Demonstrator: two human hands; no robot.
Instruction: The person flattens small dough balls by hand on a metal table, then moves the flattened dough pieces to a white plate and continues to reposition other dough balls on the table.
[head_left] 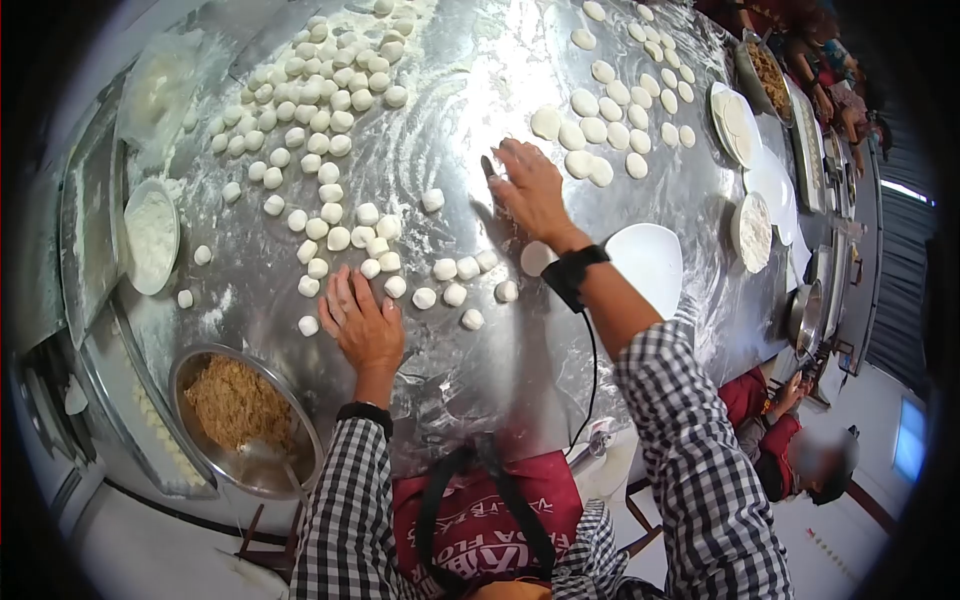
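My left hand [362, 325] lies flat, palm down, on the floured steel table [480, 90], its fingers beside a loose row of small white dough balls [330, 212]. My right hand [530, 190] reaches farther out, palm down on the table with fingers spread, close to a group of flattened dough rounds [590, 130]. A single flattened round [537, 258] sits just under my right wrist, which wears a black band. Neither hand holds anything.
A metal bowl of brown shredded filling [240, 405] stands at the near left edge. A small bowl of flour [150, 238] sits left. White rolled wrappers [650, 262] lie right, plates of wrappers [738, 125] beyond. Another person [800, 450] crouches at the lower right.
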